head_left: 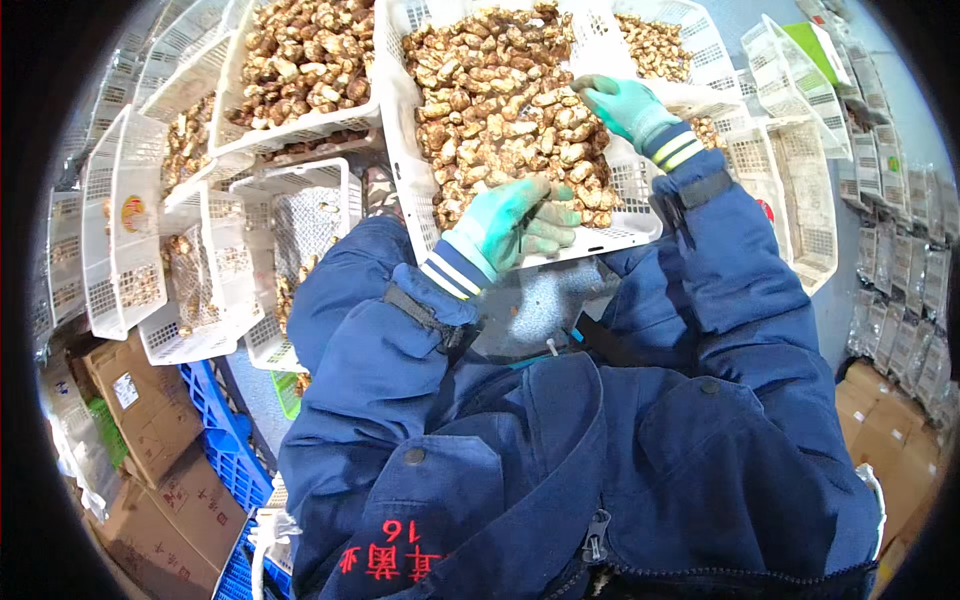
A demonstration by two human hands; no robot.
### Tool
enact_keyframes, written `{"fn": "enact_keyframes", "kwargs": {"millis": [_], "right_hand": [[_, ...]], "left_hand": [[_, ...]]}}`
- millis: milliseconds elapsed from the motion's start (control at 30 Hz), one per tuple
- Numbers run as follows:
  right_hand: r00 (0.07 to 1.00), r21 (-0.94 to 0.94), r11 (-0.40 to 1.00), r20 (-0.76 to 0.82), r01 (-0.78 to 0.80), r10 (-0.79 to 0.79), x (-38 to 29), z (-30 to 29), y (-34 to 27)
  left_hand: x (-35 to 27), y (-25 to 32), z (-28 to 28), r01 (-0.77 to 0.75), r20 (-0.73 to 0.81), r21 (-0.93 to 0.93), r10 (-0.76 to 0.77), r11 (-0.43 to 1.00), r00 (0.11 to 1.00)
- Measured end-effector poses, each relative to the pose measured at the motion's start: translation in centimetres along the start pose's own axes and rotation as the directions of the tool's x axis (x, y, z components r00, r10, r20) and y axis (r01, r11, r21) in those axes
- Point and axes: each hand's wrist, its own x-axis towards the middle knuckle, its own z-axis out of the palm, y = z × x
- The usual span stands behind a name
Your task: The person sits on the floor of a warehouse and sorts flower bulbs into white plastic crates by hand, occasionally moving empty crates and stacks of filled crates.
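Observation:
A white plastic crate (409, 161) full of knobbly brown and cream mushrooms (495, 112) stands in front of me. My left hand (517, 221), in a green-coated glove, is over the crate's near edge with its fingers curled; whether anything is inside them cannot be seen. Farther up, my right hand (619, 105), gloved alike, is at the right side of the pile, thumb and fingers close together by the mushrooms. Its fingertips look dirty, and whether they pinch a piece is unclear.
Another mushroom-filled crate (300, 124) is at the upper left, a smaller load (656, 49) at the upper right. Partly filled white crates (259, 202) crowd the left side. Cardboard boxes (142, 405) and a blue plastic pallet (221, 420) lie lower left; wrapped clear trays (900, 262) are stacked right.

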Motion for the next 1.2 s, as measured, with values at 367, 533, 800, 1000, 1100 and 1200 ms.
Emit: {"fn": "enact_keyframes", "kwargs": {"millis": [367,533,800,1000,1100,1200], "right_hand": [[0.980,-0.640,0.746,0.177,0.185,-0.091,3.3,10.0,-3.1],[0.983,-0.718,0.692,0.168,0.067,0.080,6.2,7.5,-1.1],[0.974,-0.419,0.891,0.206,0.176,-0.095,1.4,4.1,-4.3],[0.894,-0.499,0.759,0.372,0.420,-0.250,-4.4,8.5,-3.7],[0.893,-0.290,0.950,0.449,0.115,0.029,-3.2,6.7,-4.2],[0.904,-0.027,0.988,0.401,-0.150,0.148,-2.7,4.3,-4.0]], "left_hand": [[0.4,-2.7,1.5,0.424,-0.133,0.690,-0.473,0.586,0.871],[-0.2,-2.4,2.0,0.471,-0.167,0.699,-0.518,0.538,0.839],[-0.5,-1.4,3.3,0.337,-0.158,0.914,-0.565,0.228,0.810],[-0.8,-2.1,3.3,0.408,-0.175,0.853,-0.559,0.324,0.811],[-0.3,-0.3,3.2,0.322,-0.085,0.843,-0.484,0.431,0.871],[-0.8,1.4,1.2,0.101,-0.140,0.561,-0.027,0.821,0.990]]}}
